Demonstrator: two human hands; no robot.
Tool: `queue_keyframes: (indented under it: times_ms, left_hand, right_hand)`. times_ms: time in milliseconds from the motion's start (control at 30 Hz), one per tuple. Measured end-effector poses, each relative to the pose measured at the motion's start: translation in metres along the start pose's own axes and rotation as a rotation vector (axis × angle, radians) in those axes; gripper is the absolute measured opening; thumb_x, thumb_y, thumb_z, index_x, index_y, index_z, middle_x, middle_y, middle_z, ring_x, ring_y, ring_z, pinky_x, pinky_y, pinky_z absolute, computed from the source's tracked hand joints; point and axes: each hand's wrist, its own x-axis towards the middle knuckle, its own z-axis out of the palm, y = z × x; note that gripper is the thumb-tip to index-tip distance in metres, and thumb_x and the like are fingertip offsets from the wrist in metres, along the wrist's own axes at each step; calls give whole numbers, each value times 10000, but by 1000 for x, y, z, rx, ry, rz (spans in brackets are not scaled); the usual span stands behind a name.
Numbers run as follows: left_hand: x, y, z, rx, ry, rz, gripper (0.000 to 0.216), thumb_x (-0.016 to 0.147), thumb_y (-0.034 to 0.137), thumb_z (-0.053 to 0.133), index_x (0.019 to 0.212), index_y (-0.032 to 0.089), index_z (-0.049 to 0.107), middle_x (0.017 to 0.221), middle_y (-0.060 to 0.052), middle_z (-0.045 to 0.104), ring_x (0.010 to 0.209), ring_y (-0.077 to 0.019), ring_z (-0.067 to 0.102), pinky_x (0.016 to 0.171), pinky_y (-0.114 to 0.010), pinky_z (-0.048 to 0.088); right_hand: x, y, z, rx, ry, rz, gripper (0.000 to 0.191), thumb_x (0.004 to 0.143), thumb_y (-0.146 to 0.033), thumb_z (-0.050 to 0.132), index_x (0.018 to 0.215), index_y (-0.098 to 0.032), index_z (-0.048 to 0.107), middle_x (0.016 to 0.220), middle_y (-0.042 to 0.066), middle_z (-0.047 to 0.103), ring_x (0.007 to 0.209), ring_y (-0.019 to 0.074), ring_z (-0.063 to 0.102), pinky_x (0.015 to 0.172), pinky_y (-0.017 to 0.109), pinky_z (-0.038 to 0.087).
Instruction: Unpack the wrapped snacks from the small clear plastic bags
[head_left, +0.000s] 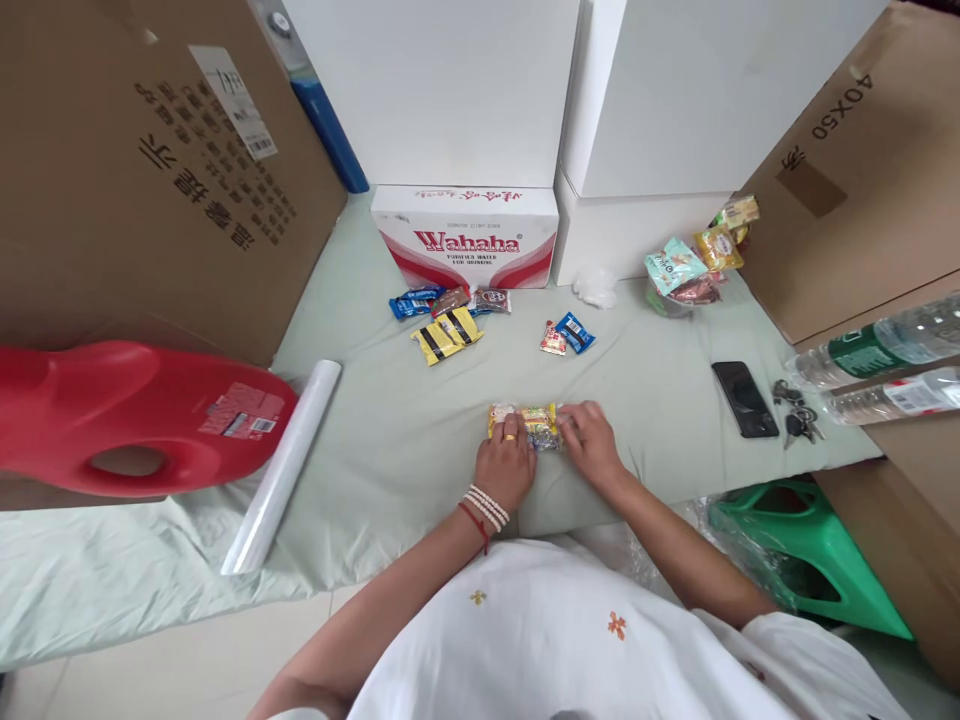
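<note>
My left hand (pixel 505 466) and my right hand (pixel 590 441) both rest on a small pile of yellow and multicoloured snack packets (pixel 534 422) on the pale green sheet (pixel 390 430). The fingers of both hands are curled over the packets' two ends. My left hand wears a ring and bead bracelets at the wrist. Further back lie yellow-and-black packets (pixel 445 336), blue and brown packets (pixel 450 300), and a red and a blue packet (pixel 567 335).
A Wahaha water box (pixel 465 236) stands at the back, white boxes behind it, cardboard boxes on both sides. A red jug (pixel 135 415) and a film roll (pixel 283 465) lie left. A phone (pixel 744 398), keys (pixel 796 410), water bottles (pixel 877 350), a snack bag pile (pixel 694 265) and a green stool (pixel 810 550) are right.
</note>
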Motion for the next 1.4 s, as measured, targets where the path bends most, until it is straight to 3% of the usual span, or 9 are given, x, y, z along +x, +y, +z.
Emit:
queue_keyframes:
  times_ms: [67, 200, 333, 433, 600, 800, 1067, 1233, 1400]
  left_hand:
    - [-3, 1, 2, 78, -26, 13, 572, 1011, 277, 399, 1532, 45, 435, 1445, -250, 564, 1320, -344, 529, 864, -414, 557]
    - [0, 0, 3, 114, -18, 24, 568, 1016, 278, 394, 1542, 68, 439, 1420, -238, 589, 1299, -329, 539, 832, -397, 549]
    - [1, -2, 2, 98, -20, 33, 540, 1034, 273, 385, 1532, 82, 466, 1405, -232, 603, 1248, -323, 569, 851, -411, 520]
    - [2, -3, 2, 99, -10, 59, 520, 1038, 257, 383, 1505, 60, 499, 1382, -242, 618, 1191, -335, 594, 870, -454, 498]
    - [3, -9, 3, 65, 53, 95, 428, 987, 135, 427, 1347, 73, 649, 1332, -231, 661, 1200, -334, 611, 935, -479, 484]
    - [-12, -52, 0, -444, 122, 228, 410, 833, 124, 538, 1205, 143, 711, 1318, -165, 683, 1202, -293, 628, 1026, -472, 515]
    - [-21, -79, -16, -896, 298, -214, 272, 771, 113, 502, 857, 211, 741, 902, -27, 702, 811, -165, 631, 750, -295, 513]
    - [-10, -81, -27, -998, 314, -374, 183, 843, 270, 602, 951, 214, 739, 988, -42, 668, 857, -169, 614, 765, -294, 501]
    - [-1, -63, -30, -1370, 73, -342, 686, 742, 421, 834, 1362, 259, 590, 1388, -104, 599, 1266, -251, 580, 988, -359, 503]
  right_hand:
    - [-7, 8, 2, -161, 148, 208, 405, 974, -424, 583, 1291, -175, 632, 1222, 200, 571, 1188, 365, 492, 1012, 560, 467]
    - [-12, 19, -12, -258, 72, 295, 222, 898, -343, 659, 1053, -185, 675, 1425, 211, 472, 1336, 393, 414, 1071, 561, 435]
    - [14, 5, -36, -138, -90, 365, 114, 941, -325, 562, 913, -226, 612, 993, 91, 676, 872, 236, 630, 773, 340, 498]
    - [49, -28, -32, -132, -188, 348, 91, 937, -302, 560, 899, -228, 599, 810, 24, 691, 734, 190, 615, 654, 272, 400]
    - [87, -75, 12, -256, -382, 288, 145, 983, -235, 511, 1018, -181, 640, 950, 91, 735, 851, 213, 652, 694, 291, 380]
    - [56, -84, 26, -329, -416, 132, 295, 1070, -245, 374, 1162, -153, 639, 1170, 136, 662, 977, 223, 629, 800, 308, 438]
    - [19, -78, 41, -457, -313, -31, 567, 981, -340, 621, 1498, -143, 495, 1448, 184, 562, 1232, 337, 513, 976, 455, 446]
    - [31, -62, 28, -235, -241, -43, 315, 1022, -248, 522, 1286, -200, 687, 1258, 146, 667, 1137, 285, 579, 961, 417, 438]
    - [33, -52, -3, 479, -155, 71, 306, 1030, -395, 508, 1099, -204, 736, 1031, 75, 699, 933, 203, 624, 852, 332, 478]
